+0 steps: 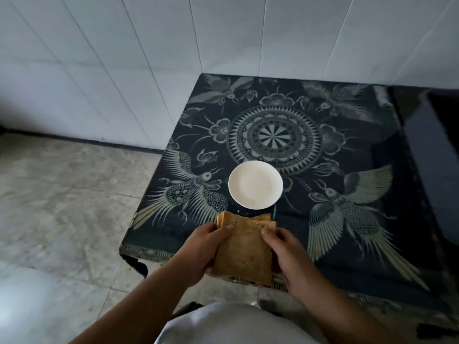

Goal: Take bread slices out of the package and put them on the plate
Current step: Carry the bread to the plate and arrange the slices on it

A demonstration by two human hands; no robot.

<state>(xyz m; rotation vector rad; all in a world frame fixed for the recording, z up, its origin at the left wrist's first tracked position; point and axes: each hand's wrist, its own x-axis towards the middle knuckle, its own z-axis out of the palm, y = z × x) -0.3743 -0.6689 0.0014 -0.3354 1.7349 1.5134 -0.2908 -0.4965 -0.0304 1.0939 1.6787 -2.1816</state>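
Note:
A stack of brown bread slices (pixel 244 249) is held between both hands above the near edge of the table. My left hand (pixel 198 252) grips the stack's left side, thumb on top. My right hand (pixel 289 254) grips its right side. Whether a clear package wraps the slices I cannot tell. A small white plate (pixel 255 185) sits on the table just beyond the bread, with nothing on it.
The table wears a dark cloth (pixel 347 219) printed with birds and a round medallion. A dark box-like object (pixel 432 155) stands at the right edge. White tiled walls rise behind and a grey stone floor (pixel 62 194) lies to the left.

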